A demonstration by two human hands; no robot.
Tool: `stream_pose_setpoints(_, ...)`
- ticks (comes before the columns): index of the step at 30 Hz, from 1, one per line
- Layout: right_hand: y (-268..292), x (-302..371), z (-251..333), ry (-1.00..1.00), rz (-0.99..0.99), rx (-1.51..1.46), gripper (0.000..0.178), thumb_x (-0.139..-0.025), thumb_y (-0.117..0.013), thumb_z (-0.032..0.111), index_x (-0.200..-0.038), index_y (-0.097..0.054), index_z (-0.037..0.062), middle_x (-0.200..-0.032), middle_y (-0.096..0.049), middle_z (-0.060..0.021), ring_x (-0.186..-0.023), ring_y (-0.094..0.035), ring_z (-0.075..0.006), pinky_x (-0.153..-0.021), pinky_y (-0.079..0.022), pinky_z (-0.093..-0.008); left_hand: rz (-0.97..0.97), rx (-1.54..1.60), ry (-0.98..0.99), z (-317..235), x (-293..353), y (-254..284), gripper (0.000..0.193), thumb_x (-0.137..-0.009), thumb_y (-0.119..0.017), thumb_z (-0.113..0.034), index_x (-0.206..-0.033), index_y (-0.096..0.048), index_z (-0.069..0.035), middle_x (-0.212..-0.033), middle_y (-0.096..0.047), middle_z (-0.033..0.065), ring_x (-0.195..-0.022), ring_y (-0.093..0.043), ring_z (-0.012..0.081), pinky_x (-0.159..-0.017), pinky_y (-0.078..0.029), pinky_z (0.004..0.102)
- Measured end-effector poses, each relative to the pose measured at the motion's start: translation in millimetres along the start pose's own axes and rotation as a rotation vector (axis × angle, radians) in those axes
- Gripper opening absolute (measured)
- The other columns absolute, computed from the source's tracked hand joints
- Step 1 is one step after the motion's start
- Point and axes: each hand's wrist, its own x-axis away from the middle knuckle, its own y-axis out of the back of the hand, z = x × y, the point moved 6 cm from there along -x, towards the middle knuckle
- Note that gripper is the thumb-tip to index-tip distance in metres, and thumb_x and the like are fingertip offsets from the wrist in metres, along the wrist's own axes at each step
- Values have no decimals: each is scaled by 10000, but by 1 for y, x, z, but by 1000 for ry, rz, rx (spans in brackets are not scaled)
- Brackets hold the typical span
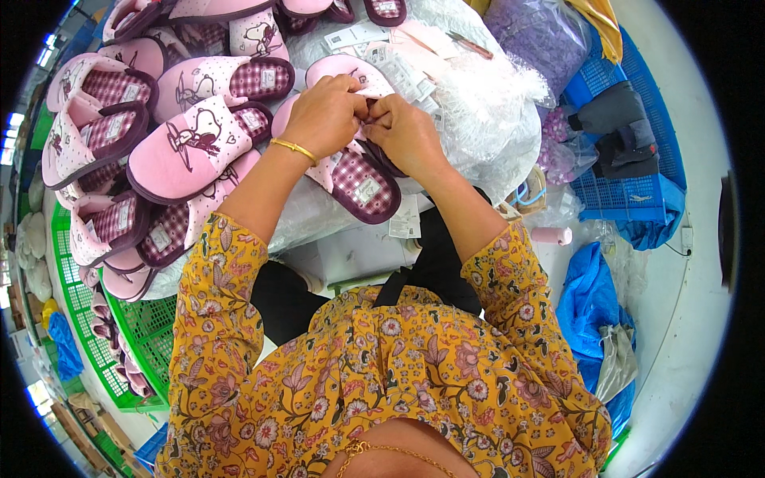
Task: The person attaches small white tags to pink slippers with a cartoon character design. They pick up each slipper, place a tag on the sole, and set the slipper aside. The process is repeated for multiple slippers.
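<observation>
My left hand [325, 114] and my right hand [405, 131] meet over a pink slipper [358, 177] with a checked maroon insole and dark trim. Both hands pinch at its upper edge, fingertips close together, and a small white tag seems to sit between them. A gold bangle circles my left wrist. A second pink slipper [344, 68] lies just behind my hands, partly hidden by them. Both slippers rest on clear plastic bags [486, 111] on the table.
A heap of several matching pink slippers [183, 143] fills the left, above a green crate [135, 334]. White paper tags [402, 72] lie behind my hands. Blue crates [629, 183] with dark cloth, a purple bag [542, 32] and blue plastic sacks [590, 303] stand right.
</observation>
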Motion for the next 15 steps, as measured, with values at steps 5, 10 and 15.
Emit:
stream_pose_setpoints(5,-1,-2,-3,77,-57,59,235,-745,-775,202,-914,-683,67,-810,-715,-130,-798,-689,-327,-709,-527,-431,67,-21,-153,0,-8,-1,59,-777,-645,-88,-823,-667,-57,-1006,-594,118,-978,-589,319,-831,-493,413)
stream_pose_setpoints(10,8,-1,3,108,-10,16,231,-781,-749,220,-931,-704,49,-857,-729,-125,-790,-703,-303,-732,-545,-395,70,-150,-171,-6,-10,1,30,-838,-585,-44,-850,-576,-18,-981,-542,142,-826,-606,374,-719,-518,457)
stream_pose_setpoints(15,9,-1,-3,32,69,-99,233,-809,-744,207,-961,-699,36,-853,-733,-106,-777,-704,-220,-718,-546,-332,75,-198,-161,-13,-7,5,49,-854,-575,-46,-884,-555,-11,-1024,-541,161,-826,-606,387,-723,-519,462)
